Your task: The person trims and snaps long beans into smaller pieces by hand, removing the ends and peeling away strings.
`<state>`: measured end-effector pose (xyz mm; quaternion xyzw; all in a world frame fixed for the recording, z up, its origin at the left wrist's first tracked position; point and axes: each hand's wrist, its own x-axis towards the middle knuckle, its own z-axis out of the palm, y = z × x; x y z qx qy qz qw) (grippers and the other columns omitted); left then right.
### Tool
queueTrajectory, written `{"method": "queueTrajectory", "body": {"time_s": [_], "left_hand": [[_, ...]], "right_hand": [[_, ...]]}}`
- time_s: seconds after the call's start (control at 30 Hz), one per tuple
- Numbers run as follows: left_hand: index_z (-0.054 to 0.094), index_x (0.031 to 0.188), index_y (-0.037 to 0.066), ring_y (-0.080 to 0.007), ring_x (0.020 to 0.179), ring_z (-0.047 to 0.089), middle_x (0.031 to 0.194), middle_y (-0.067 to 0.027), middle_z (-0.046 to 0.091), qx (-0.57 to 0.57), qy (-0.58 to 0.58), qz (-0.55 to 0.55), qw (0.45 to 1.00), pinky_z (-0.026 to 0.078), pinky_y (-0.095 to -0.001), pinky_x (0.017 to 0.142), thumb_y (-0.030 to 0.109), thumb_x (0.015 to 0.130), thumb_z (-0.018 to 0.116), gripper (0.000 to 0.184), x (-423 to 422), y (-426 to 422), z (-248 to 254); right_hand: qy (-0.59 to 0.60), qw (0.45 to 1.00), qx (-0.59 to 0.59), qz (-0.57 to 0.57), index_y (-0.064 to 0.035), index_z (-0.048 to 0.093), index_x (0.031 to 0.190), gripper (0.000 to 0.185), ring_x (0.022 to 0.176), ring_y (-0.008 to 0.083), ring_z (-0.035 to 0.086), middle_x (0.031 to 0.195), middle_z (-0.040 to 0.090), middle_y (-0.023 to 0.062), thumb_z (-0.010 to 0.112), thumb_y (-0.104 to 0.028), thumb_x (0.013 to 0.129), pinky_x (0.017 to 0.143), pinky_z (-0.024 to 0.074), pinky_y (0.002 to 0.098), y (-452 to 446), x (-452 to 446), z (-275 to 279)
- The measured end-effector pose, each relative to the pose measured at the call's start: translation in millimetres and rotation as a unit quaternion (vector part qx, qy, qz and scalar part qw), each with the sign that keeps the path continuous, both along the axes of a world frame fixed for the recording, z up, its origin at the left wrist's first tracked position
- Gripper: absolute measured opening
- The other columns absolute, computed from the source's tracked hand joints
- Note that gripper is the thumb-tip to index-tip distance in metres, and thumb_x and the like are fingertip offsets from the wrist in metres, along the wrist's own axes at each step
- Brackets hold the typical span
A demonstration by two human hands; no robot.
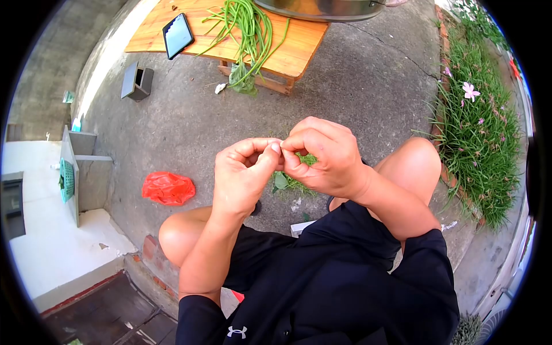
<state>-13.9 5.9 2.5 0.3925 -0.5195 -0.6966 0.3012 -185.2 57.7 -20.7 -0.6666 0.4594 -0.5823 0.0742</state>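
Observation:
Before my body, my left hand (240,172) and my right hand (325,156) meet, thumbs and forefingers pinched together at the tips. Whatever lies in the pinch, if anything, is too small or hidden to make out. Below them on the concrete is a heap of green plant scraps (299,183) with a leaf, partly covered by my right hand. Farther ahead, a tangled bunch of long green beans (248,26) lies on a low wooden table (307,43). Its ends hang over the near edge beside a limp leaf (242,80).
A phone or tablet (177,35) and part of a metal pot (322,8) are on the table. A grey box-like object (137,81) stands on the ground to the left. Nearer lies a red plastic bag (168,188). Grass with pink flowers (480,132) borders the right side.

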Motion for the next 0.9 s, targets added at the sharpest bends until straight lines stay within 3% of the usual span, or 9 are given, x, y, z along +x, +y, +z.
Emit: {"method": "queueTrajectory", "body": {"time_s": [0.17, 0.27, 0.37, 0.5, 0.67, 0.9], "left_hand": [[0.071, 0.101, -0.005, -0.0104, 0.076, 0.069, 0.089, -0.0072, 0.073, -0.003, -0.005, 0.0, 1.0, 0.057, -0.0243, 0.072, 0.005, 0.095, 0.068, 0.012, 0.0, 0.2, -0.3], [0.07, 0.101, -0.005, -0.0119, 0.074, 0.069, 0.09, -0.0084, 0.073, 0.041, 0.012, 0.007, 0.999, 0.058, -0.0258, 0.072, 0.006, 0.095, 0.067, 0.013, -1.2, -0.3, -3.3], [0.069, 0.102, -0.005, -0.0132, 0.073, 0.069, 0.09, -0.0094, 0.073, 0.08, 0.037, 0.017, 0.996, 0.059, -0.0271, 0.071, 0.007, 0.096, 0.066, 0.014, -3.5, -1.8, -3.3], [0.068, 0.099, -0.004, -0.0181, 0.078, 0.071, 0.091, -0.0125, 0.072, 0.071, 0.047, 0.01, 0.996, 0.062, -0.0322, 0.073, 0.007, 0.097, 0.064, 0.012, -3.6, -1.6, 0.8], [0.068, 0.1, -0.004, -0.0151, 0.077, 0.07, 0.093, -0.0112, 0.072, 0.062, 0.037, 0.012, 0.997, 0.061, -0.0291, 0.072, 0.008, 0.098, 0.065, 0.014, -3.1, -2.1, -2.2], [0.067, 0.098, 0.001, -0.0142, 0.079, 0.068, 0.089, -0.0071, 0.07, 0.086, 0.058, 0.028, 0.994, 0.06, -0.0305, 0.072, 0.009, 0.098, 0.064, 0.008, -2.9, -5.1, -4.2]], "right_hand": [[-0.049, 0.997, 0.051, 0.025, -0.0056, 0.065, 0.08, 0.012, 0.065, 0.0204, 0.064, 0.074, 0.063, 0.0065, 0.076, -0.002, 0.078, 0.057, 0.0507, 0.0308, 3.9, -0.2, 3.6], [-0.16, 0.97, 0.172, 0.065, -0.0032, 0.069, 0.084, 0.006, 0.069, 0.0111, 0.064, 0.078, 0.065, 0.0042, 0.074, -0.001, 0.082, 0.06, 0.0509, 0.0267, 7.6, -0.7, 4.3], [-0.32, 0.917, 0.214, 0.109, -0.0008, 0.07, 0.088, 0.003, 0.075, 0.0057, 0.062, 0.083, 0.066, 0.0025, 0.072, -0.001, 0.086, 0.063, 0.0507, 0.0239, 5.9, 3.5, -9.9], [-0.355, 0.903, 0.214, 0.116, 0.0, 0.07, 0.087, 0.003, 0.076, 0.0061, 0.062, 0.086, 0.065, 0.0023, 0.072, -0.002, 0.087, 0.067, 0.0518, 0.0235, 4.0, 3.7, -8.7], [-0.303, 0.92, 0.223, 0.109, -0.0001, 0.069, 0.088, 0.003, 0.077, 0.0059, 0.062, 0.087, 0.065, 0.0017, 0.07, -0.002, 0.089, 0.07, 0.0532, 0.0236, 3.4, 1.3, -10.7], [-0.459, 0.83, 0.267, 0.168, 0.0, 0.064, 0.099, 0.009, 0.078, 0.005, 0.06, 0.088, 0.064, 0.0006, 0.067, -0.003, 0.091, 0.069, 0.0514, 0.0229, 4.9, 5.7, -6.9]]}}
